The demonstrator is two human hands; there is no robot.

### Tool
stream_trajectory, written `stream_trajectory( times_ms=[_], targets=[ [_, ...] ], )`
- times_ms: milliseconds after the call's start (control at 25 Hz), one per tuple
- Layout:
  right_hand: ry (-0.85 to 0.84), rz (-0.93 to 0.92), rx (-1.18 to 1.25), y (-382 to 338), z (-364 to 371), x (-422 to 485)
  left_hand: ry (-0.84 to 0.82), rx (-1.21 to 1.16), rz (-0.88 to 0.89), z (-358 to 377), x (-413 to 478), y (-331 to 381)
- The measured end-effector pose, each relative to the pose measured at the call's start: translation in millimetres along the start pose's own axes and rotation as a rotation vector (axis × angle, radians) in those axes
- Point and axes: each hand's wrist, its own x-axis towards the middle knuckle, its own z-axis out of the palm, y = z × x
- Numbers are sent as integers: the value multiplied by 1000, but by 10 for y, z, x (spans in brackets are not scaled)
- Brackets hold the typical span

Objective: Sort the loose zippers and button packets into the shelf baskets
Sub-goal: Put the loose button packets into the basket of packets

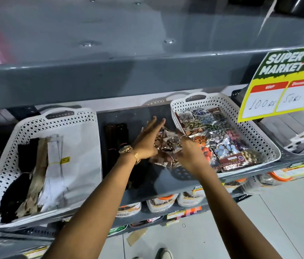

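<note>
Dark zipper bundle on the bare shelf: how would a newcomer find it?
Find the two white baskets, left and right, on the grey shelf. Between them, left of the left hand, lies the dark zipper bundle. Unlike the basket's zippers, it lies loose on the shelf.

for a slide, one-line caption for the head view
Both hands, left and right, gather loose button packets on the shelf between two white baskets.

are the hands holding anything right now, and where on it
Both hands are on the loose button packets between the baskets. The left hand lies flat, fingers spread, gripping nothing. The right hand is at the pile's right edge; whether it grips a packet cannot be told.
</note>
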Motion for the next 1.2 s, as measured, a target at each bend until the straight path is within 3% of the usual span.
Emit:
stream_trajectory(
  times_ms=[120, 200, 320, 440, 560, 720, 840, 920, 1040, 1120, 1200],
  targets=[
    [212, 31, 156, 156, -263, -160, 146, 0, -124, 2, -219, 26],
    [293, 75, 280, 256, -361, -245, 133, 69, -231, 103, -336, 75],
    [167, 80, 287, 244, -314, -312, 77, 98, -385, 198, -404, 140],
    [-8, -23, 71, 97, -95, -302, 45, -132, -517, 108, -458, 153],
    [-95, -86, 86, -44, 40, -238, 11, -421, -478, -94, -548, 226],
    [-84, -89, 479, 43, -181, -128, 53, -549, -167, -394, -492, 478],
    [-100, -16, 853, 406, -542, -22, 51, -683, -191, -299, -216, 542],
    [-137, 35, 938, 679, -794, 23, 139, -541, -294, -60, 13, 593],
    [-155, 85, 936, 1040, -1040, 77, 160, 42, -342, 265, 270, 614],
    [-9, 1, 634, 1207, -1109, 105, 143, 238, -369, 354, 312, 649],
    [193, -105, 145, 1334, -1092, 113, 160, 242, -412, 346, 327, 644]
  ],
)
